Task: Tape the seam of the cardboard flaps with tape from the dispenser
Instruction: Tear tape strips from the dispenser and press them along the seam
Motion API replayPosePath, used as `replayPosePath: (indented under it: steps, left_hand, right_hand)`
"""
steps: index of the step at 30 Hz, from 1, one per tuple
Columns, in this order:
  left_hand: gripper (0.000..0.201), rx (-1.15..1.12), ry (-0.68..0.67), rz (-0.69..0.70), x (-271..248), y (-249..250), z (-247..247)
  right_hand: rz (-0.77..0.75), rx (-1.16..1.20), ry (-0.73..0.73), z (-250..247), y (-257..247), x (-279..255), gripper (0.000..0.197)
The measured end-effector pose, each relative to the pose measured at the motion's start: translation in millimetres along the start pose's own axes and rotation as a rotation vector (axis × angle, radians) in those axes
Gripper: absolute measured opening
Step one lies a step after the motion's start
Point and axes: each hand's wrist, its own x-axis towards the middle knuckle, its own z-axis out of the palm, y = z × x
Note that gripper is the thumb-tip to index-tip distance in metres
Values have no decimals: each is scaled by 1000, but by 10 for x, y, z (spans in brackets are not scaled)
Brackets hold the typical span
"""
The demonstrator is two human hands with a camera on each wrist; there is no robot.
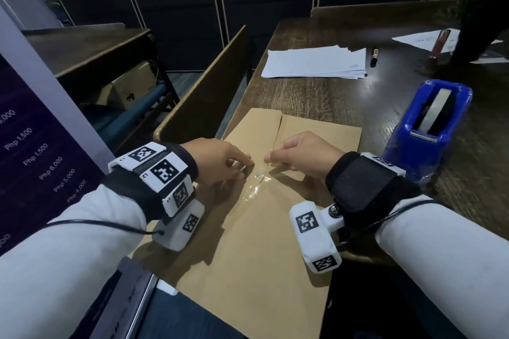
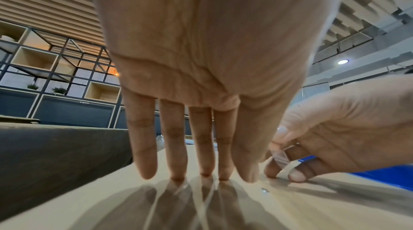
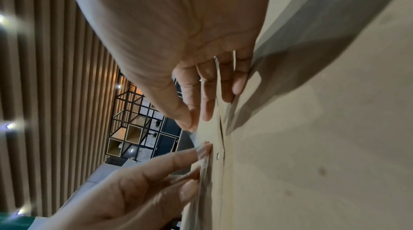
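Two brown cardboard flaps (image 1: 316, 135) lie flat on the dark wooden table, their seam (image 1: 276, 135) running away from me. A strip of clear tape (image 1: 257, 187) lies shiny along the near part of the seam. My left hand (image 1: 248, 164) presses the tape down with straight fingers (image 2: 204, 168). My right hand (image 1: 268, 158) pinches the far end of the tape (image 2: 280, 158) between thumb and forefinger, just above the seam (image 3: 221, 128). In the right wrist view the pinch (image 3: 191, 124) sits above the left fingertips (image 3: 201, 149). The blue dispenser (image 1: 424, 129) stands to the right of the cardboard.
A stack of white paper (image 1: 314, 62) and a black marker (image 1: 373, 53) lie farther back on the table (image 1: 344, 96). A dark plant pot (image 1: 473, 30) stands at the back right. A wooden partition (image 1: 209, 85) borders the table's left edge.
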Motion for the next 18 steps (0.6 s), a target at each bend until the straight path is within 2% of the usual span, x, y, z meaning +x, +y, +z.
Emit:
replayPosePath:
  steps: [11, 18]
  left_hand:
    - [35, -45, 3, -10, -2, -1, -29]
    - [37, -21, -13, -16, 5, 8, -25]
  right_hand:
    - [33, -36, -22, 12, -21, 29, 28]
    - [-10, -225, 1, 31, -25, 59, 34]
